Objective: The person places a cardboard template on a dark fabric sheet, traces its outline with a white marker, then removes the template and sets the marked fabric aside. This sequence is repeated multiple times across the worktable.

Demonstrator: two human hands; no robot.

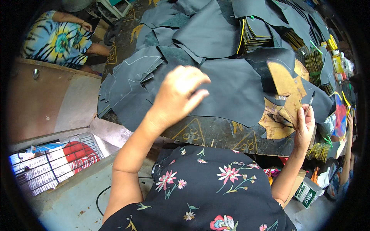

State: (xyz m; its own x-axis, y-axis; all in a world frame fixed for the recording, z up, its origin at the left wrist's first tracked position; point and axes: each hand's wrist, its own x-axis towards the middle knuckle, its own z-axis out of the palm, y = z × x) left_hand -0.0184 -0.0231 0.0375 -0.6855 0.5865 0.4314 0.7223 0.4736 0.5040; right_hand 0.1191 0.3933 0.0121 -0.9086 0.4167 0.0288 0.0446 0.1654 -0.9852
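My left hand (178,90) hovers over a large dark grey leather-like sheet (233,88), its thumb and index finger apart with nothing between them. At the right of the table my right hand (304,129) grips a tan cardboard template (295,102) and a slim dark pen (311,99), which points up. Another tan template (280,79) with a curved edge lies just beyond it. Below, more worn tan pieces (276,125) lie in a pile near the table's front edge, with a dark looped object on them. Left of my left hand are grey pieces (135,65) with pale drawn outlines.
Stacked grey pieces with yellow edges (254,36) stand at the back, and bundles tied with green string (314,65) at the right. Yellow bottles (333,48) line the right edge. A wooden partition (50,100) stands left; a person in a patterned garment (58,38) is beyond it.
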